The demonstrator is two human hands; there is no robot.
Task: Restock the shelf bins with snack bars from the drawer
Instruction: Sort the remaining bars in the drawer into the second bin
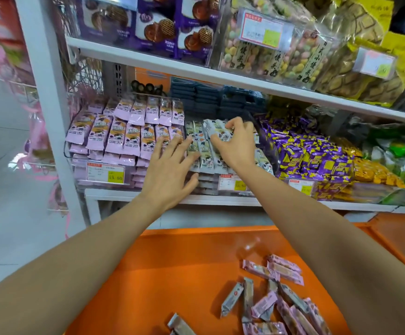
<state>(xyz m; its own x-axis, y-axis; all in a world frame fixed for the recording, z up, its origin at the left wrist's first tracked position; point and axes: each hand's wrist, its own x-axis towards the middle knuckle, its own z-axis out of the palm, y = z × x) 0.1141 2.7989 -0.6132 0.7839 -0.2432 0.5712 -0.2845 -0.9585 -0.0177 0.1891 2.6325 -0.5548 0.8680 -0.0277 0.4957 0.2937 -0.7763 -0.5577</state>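
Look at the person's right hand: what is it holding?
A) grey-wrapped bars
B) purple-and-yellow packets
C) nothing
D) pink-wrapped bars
A: the right hand curls its fingers round a few grey-wrapped bars, lifted at the shelf.
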